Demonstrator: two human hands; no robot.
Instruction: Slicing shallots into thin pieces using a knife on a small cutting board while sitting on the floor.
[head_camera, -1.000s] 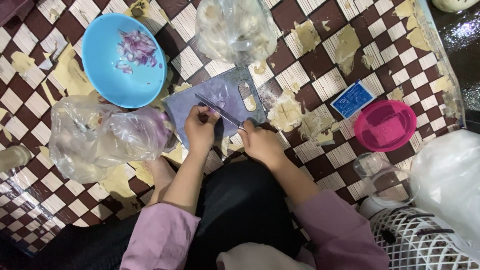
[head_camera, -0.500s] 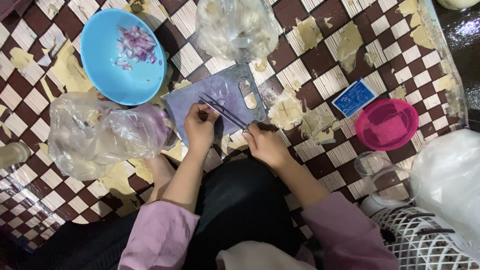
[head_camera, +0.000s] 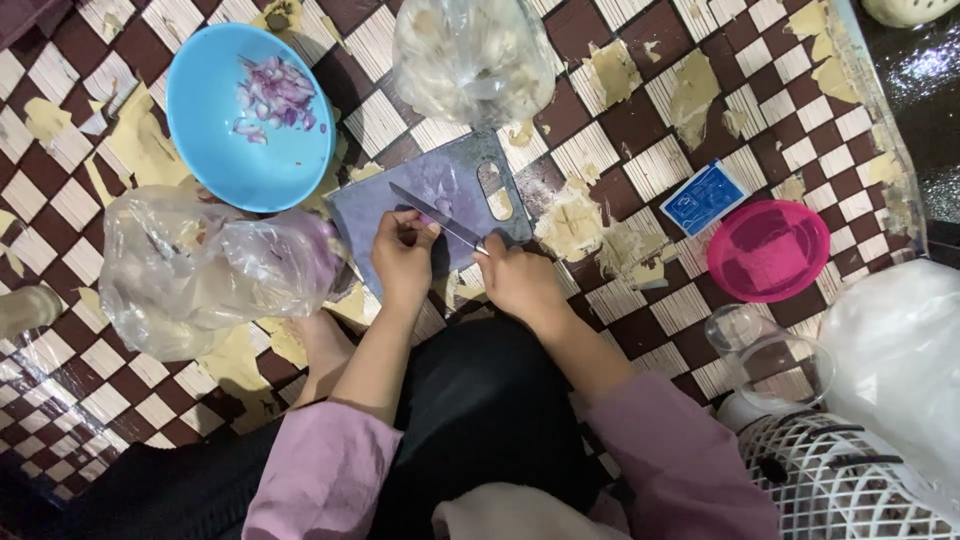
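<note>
The right hand (head_camera: 518, 282) is closed around the handle of a knife (head_camera: 437, 216), whose blade slants up and left across a purple-grey cutting board (head_camera: 440, 185). The left hand (head_camera: 402, 255) rests just beside it, fingers curled and pinching a small piece of purple onion (head_camera: 428, 218) under the blade at the board's near edge. The board lies on a floor mat (head_camera: 620, 150) chequered in brown and cream, worn to pale patches in many places.

At the board's far left, a blue bowl (head_camera: 215, 150) holds a small heap of chopped purple onion (head_camera: 275, 95) near its far rim. Beyond the board sits a clear plastic bag (head_camera: 470, 55) of pale pieces, too blurred to name. Left of the left hand, a crumpled clear bag (head_camera: 210, 265) lies on the mat, with something purple inside its right end. To the right, well apart from the hands, a pink bowl (head_camera: 768, 250) stands next to a small blue packet (head_camera: 703, 197); a clear glass (head_camera: 770, 350) lies nearer the mat's right edge.

Compared with half a second ago, the knife has swung down closer to the left hand's fingers, and both hands sit slightly nearer the board's near edge.
</note>
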